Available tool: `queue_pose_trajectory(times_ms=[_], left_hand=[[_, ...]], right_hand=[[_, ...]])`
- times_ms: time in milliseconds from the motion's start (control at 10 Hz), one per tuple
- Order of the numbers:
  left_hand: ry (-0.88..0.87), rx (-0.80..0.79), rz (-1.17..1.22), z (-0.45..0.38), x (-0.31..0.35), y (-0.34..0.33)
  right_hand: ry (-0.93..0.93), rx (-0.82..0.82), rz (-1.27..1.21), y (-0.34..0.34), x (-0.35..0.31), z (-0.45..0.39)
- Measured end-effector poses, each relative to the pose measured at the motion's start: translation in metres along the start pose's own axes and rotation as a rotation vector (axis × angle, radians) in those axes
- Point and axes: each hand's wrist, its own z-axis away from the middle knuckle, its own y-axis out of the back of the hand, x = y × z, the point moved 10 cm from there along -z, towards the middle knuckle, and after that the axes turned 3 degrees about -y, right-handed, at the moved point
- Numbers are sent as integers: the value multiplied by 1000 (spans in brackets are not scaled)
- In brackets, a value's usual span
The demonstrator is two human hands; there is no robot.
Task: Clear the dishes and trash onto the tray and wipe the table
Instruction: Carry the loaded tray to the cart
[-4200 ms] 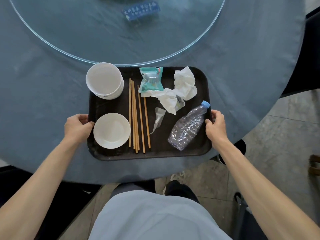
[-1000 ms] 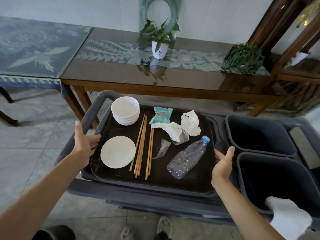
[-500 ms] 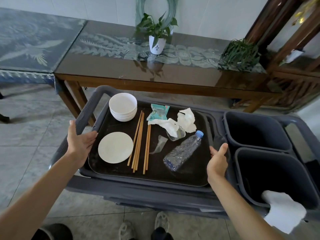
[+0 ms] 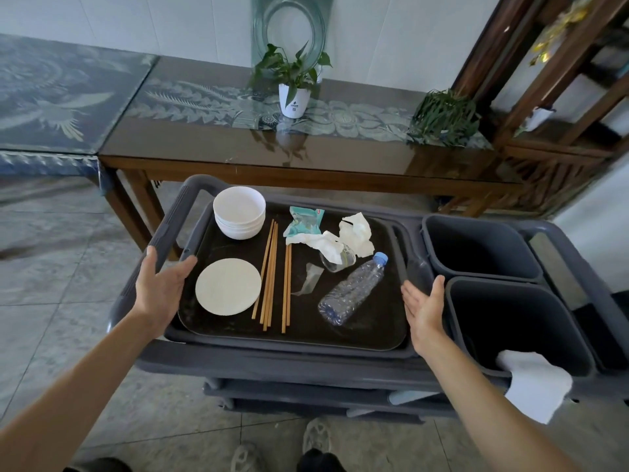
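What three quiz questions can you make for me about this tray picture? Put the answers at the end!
1. True or false: the left hand and the right hand are both open beside the tray.
2. What lies between the flat plate and the plastic bottle? A) spoons B) chopsticks C) forks
3. Fill in: the white cloth hangs over the rim of the nearer ____.

Key
1. True: the fingers are straight, gripping nothing.
2. B.
3. Bin.
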Motion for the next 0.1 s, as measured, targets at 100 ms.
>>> queue_pose_trajectory(times_ms=[100], left_hand=[[-27, -98, 53, 7, 3, -5]], right_hand=[[20, -12, 106, -6, -4, 7]])
